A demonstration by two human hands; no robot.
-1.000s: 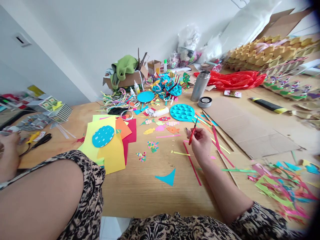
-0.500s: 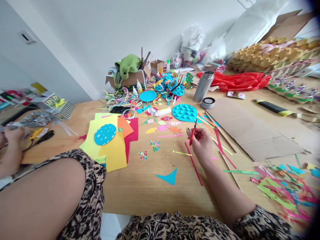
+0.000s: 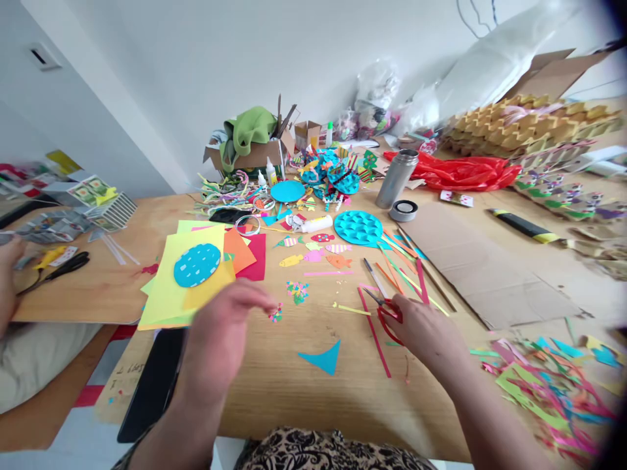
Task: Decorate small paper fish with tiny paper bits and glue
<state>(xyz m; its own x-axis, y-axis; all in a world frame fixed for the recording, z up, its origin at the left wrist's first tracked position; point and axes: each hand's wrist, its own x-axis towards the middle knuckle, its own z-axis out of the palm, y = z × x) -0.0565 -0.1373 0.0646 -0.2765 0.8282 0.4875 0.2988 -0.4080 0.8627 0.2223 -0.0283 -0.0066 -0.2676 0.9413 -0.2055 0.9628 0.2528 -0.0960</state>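
My right hand (image 3: 422,326) is low over the table, its fingers closed on the red handles of a pair of scissors (image 3: 390,320). The blades point up and left, slightly apart. Just beyond them lies a slim pen-like stick (image 3: 375,277). A dark pink paper strip (image 3: 375,333) runs beside the scissors. My left hand (image 3: 223,333) hangs over the near edge of the yellow paper (image 3: 161,287), smeared by motion, its fingers pointing right. Close to its fingertips are small paper bits (image 3: 275,313). A blue paper scrap (image 3: 323,359) lies between my hands.
Paper fish (image 3: 313,256), a scalloped blue disc (image 3: 358,227) and a glue bottle (image 3: 316,224) lie farther back. A steel flask (image 3: 398,177) stands behind them. Cardboard (image 3: 490,261) and paper scraps (image 3: 548,391) are on the right. Another person's hand (image 3: 8,274) is at far left.
My right hand has come down toward me with the scissors, which were upright. The pen-like stick now shows on the table. My left hand has come into view over the table.
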